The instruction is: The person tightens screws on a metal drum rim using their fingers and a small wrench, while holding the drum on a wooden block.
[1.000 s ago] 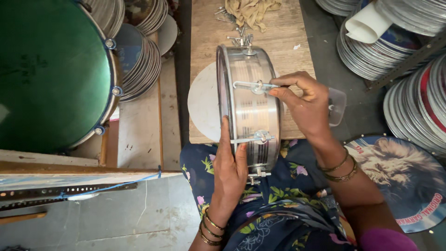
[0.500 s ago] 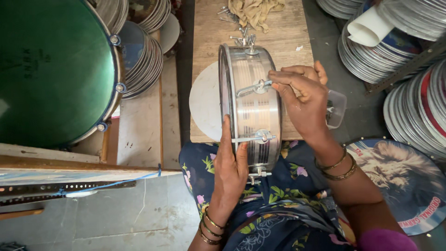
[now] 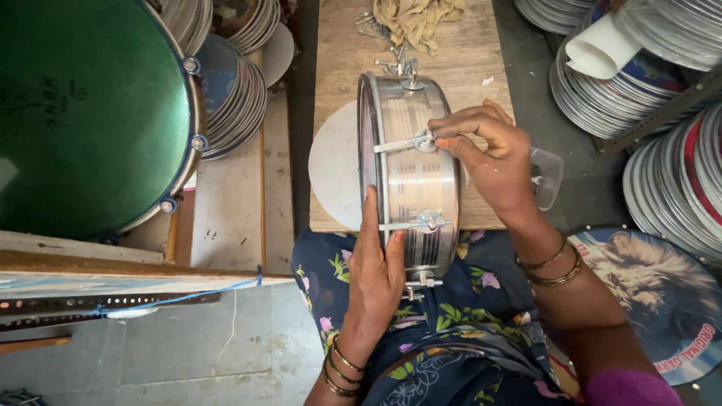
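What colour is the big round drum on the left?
The big drum has a shiny green face, seen in the head view.

Printed items only. Green drum head (image 3: pixel 83 113), upper left: round, w/ small dark lettering near its left edge. Round printed disc (image 3: pixel 662 301), lower right: blue ground, lion picture, red band w/ white lettering along its rim, partly hidden by an arm. No packages, signs or screens were seen.

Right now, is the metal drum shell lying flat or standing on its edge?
On its edge: the metal drum shell shows its curved side to the camera, steadied by the left hand, with the right hand at a tension rod.
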